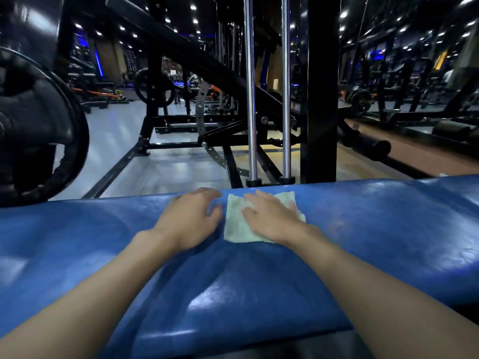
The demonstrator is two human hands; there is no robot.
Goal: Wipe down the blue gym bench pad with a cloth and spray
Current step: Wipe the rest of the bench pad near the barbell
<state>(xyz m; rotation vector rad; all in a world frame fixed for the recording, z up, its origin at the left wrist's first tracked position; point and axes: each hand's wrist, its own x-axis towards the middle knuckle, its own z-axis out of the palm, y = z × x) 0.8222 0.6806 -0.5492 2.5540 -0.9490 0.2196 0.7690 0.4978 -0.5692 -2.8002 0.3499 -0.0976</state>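
A dim gym surrounds a blue bench pad (363,229). The right hand (272,218) presses flat, fingers spread, on a pale cloth (237,224); the left hand (191,216) rests beside it, loosely open, holding nothing.

The right hand (272,218) hides the middle of the cloth (236,225). The blue worktop (259,294) runs off the frame at 3, 6 and 9 o'clock. At 9 o'clock the edge cuts the weight plate (39,125). The left hand (191,218) has blurred fingertips.
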